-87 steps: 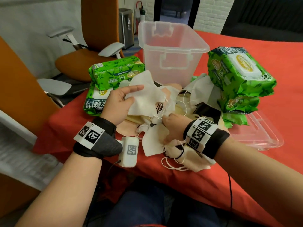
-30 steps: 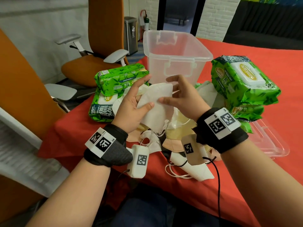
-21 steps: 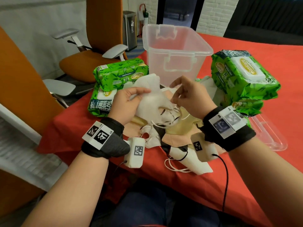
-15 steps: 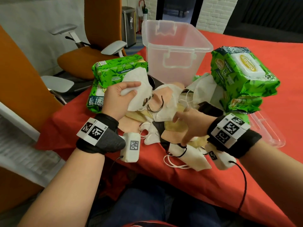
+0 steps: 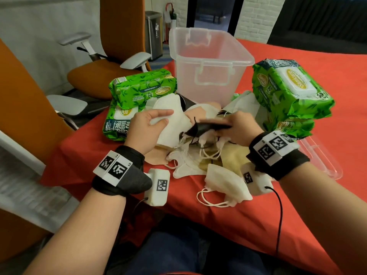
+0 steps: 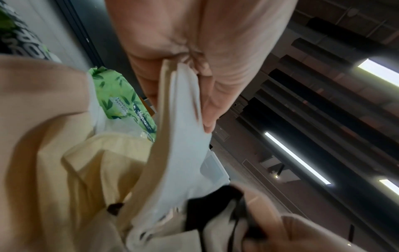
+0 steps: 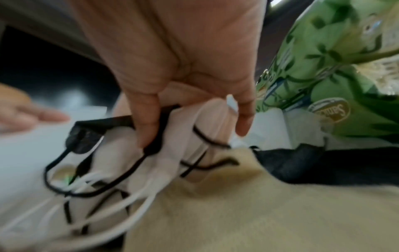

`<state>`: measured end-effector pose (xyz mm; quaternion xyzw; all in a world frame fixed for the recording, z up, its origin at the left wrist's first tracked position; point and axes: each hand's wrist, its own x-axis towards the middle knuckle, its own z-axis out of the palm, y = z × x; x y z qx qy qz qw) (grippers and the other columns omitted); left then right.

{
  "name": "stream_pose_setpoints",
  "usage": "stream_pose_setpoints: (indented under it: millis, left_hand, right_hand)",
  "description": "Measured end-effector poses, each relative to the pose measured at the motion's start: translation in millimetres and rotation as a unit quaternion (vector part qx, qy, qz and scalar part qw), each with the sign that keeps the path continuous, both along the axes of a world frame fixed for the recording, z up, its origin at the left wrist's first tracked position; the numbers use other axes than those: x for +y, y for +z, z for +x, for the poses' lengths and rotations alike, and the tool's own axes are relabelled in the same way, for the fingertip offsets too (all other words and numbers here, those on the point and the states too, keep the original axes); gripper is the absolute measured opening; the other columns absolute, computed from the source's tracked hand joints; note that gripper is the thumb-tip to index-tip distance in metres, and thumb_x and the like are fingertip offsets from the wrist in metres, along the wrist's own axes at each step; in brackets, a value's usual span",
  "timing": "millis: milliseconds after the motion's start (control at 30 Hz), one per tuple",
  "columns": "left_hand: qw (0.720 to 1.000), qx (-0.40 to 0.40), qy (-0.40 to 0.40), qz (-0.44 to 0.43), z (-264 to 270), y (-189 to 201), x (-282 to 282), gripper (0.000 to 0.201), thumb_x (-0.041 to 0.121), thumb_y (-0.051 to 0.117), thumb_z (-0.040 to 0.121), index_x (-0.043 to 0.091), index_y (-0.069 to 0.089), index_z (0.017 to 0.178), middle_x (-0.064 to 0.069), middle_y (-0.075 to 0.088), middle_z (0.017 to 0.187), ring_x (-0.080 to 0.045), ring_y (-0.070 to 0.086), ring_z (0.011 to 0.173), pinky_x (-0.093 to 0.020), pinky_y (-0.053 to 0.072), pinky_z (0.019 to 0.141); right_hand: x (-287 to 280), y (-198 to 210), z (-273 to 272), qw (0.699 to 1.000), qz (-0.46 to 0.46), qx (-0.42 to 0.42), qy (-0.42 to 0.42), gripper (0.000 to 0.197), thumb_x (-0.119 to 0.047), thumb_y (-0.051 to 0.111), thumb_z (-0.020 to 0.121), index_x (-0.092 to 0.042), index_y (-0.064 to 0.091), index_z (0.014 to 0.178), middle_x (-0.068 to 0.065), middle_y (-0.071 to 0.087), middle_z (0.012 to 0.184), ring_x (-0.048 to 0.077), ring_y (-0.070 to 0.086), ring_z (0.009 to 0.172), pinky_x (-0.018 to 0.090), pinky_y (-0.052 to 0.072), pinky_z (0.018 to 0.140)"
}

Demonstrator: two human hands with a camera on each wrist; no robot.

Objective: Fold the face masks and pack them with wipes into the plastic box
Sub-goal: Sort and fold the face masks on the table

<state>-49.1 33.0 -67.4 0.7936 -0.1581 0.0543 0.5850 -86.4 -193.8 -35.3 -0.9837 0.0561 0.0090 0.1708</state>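
A heap of white, beige and black face masks [image 5: 200,153] lies on the red table in front of the clear plastic box [image 5: 208,62], which stands open with nothing seen inside. My left hand [image 5: 147,128] holds a folded white mask [image 5: 170,120] [image 6: 179,136] between thumb and fingers. My right hand [image 5: 236,128] pinches a black mask [image 5: 206,128] [image 7: 101,126] together with a pale mask [image 7: 190,136] above the heap, ear loops dangling. Green wipes packs are stacked at the left [image 5: 139,90] and right [image 5: 290,90].
The box's clear lid [image 5: 321,157] lies flat at the right, under the right wipes stack. One folded white mask [image 5: 224,185] sits alone near the table's front edge. Orange office chairs [image 5: 111,56] stand off the table's left side.
My right hand reached down into the heap and came up with a black mask. My left hand kept the folded white mask and moved slightly right toward the heap.
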Motion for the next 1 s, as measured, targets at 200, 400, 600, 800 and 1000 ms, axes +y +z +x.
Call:
stream_pose_setpoints:
  millis: [200,400,600,800,1000]
  left_hand:
    - [1.0,0.026,-0.002,-0.005,-4,0,-14,0.014,0.028,0.062,0.087,0.025,0.069,0.099,0.006,0.068,0.104,-0.008,0.058,0.11,-0.021,0.041,0.097]
    - [0.986,0.084,-0.055,-0.134,-14,17,-35,0.051,0.062,0.044,0.081,0.022,0.071,0.098,0.008,0.069,0.103,-0.002,0.06,0.101,-0.013,0.04,0.087]
    - [0.966,0.125,-0.032,-0.223,-7,17,-37,0.026,0.028,0.059,0.089,0.016,0.071,0.068,-0.002,0.07,0.074,-0.019,0.064,0.081,-0.039,0.049,0.086]
    - [0.964,0.098,-0.052,-0.24,-8,11,-34,0.014,0.025,0.062,0.086,0.022,0.074,0.08,0.004,0.072,0.085,-0.015,0.064,0.094,-0.032,0.046,0.093]
    - [0.955,0.117,-0.025,-0.271,-11,14,-32,0.013,0.033,0.065,0.072,0.027,0.075,0.072,0.004,0.073,0.08,-0.019,0.065,0.091,-0.04,0.048,0.094]
  right_hand:
    - [5,29,1,0.944,0.148,-0.268,-0.124,0.015,-0.025,0.069,0.077,-0.012,0.062,0.077,0.01,0.059,0.075,0.025,0.053,0.075,0.03,0.037,0.063]
    - [44,24,-3,0.961,0.143,-0.235,0.022,0.03,-0.021,0.071,0.076,-0.023,0.044,0.063,-0.004,0.046,0.061,0.019,0.047,0.06,0.02,0.034,0.054]
    - [53,17,-7,0.964,0.177,-0.147,0.135,0.026,-0.033,0.069,0.08,-0.015,0.067,0.099,0.003,0.057,0.102,0.013,0.058,0.084,0.027,0.044,0.076]
    - [47,17,-1,0.954,0.213,-0.181,0.106,0.018,-0.024,0.056,0.091,-0.011,0.068,0.091,0.002,0.066,0.082,0.014,0.059,0.074,0.036,0.047,0.072]
    - [49,21,-4,0.949,0.234,-0.151,0.144,0.037,-0.044,0.044,0.09,-0.017,0.069,0.084,0.002,0.063,0.088,0.011,0.059,0.079,0.032,0.047,0.081]
